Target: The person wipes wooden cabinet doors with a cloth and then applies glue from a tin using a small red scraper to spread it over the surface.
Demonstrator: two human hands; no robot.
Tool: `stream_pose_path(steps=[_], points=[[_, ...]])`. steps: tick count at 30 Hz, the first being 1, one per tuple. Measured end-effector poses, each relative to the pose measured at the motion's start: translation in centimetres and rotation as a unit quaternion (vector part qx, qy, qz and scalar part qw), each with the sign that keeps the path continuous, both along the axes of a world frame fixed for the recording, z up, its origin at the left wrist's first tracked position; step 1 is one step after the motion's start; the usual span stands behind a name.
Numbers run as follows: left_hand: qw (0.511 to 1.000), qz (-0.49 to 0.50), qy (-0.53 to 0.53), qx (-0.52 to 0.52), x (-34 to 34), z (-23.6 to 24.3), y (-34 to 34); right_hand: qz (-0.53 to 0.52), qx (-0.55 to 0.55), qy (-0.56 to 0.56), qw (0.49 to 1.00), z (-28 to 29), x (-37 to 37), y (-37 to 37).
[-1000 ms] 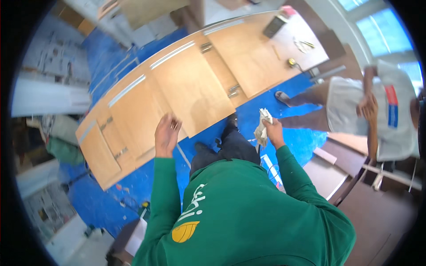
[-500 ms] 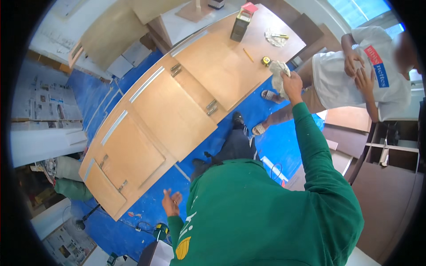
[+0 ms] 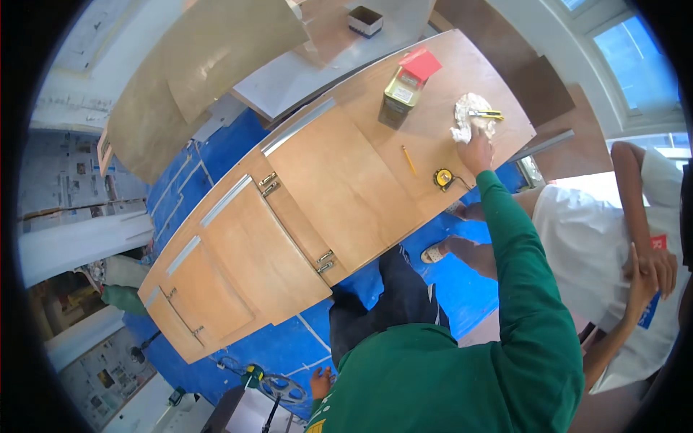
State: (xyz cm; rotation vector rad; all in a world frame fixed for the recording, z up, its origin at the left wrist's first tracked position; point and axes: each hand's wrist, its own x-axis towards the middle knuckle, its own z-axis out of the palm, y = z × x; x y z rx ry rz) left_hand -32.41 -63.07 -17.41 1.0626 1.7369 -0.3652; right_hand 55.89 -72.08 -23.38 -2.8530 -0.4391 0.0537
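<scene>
We see a white cloth point(image 3: 465, 107), crumpled into an uneven, roundish heap of folds, lying on the wooden surface point(image 3: 433, 133) just beyond the fingers of our right hand point(image 3: 476, 151). A yellow-and-black cutter point(image 3: 489, 114) lies across its top, slightly to the right of those fingers. Our right hand reaches out with its fingers at the near edge of the cloth; the tips are partly lost in the white folds, so we cannot tell whether they are closed on it or only touching. Our left hand point(image 3: 321, 381) is well apart from the right, low and close to our body, its fingers loosely bent and parted. To the left of the right hand and a little beyond it stands a rectangular tin point(image 3: 397, 105), dark olive on the sides and paler on top, with a red flap point(image 3: 420, 65) raised over it; we cannot make out what it holds. Farther beyond sits a small open box point(image 3: 365, 22), pale with a dark lower band and a brownish inside. Nearer, to the left of our right wrist, lie a yellow tape measure point(image 3: 443, 178) and an orange pencil point(image 3: 408, 159); farther left, wooden panels point(image 3: 346, 166) spread out, with metal hinges point(image 3: 268, 182) beside them.
</scene>
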Motion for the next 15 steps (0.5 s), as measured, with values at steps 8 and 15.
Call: stream_pose_path(steps=[8, 15], points=[[0.993, -0.029, -0.087, 0.069, 15.6, 0.7, 8.8, 0.32, 0.046, -0.266, 0.908, 11.1, 7.1, 11.6], [0.975, -0.049, -0.133, 0.168, 25.3, 2.0, 12.6, 0.461, -0.1, -0.297, 0.83, 12.8, 11.4, 13.3]])
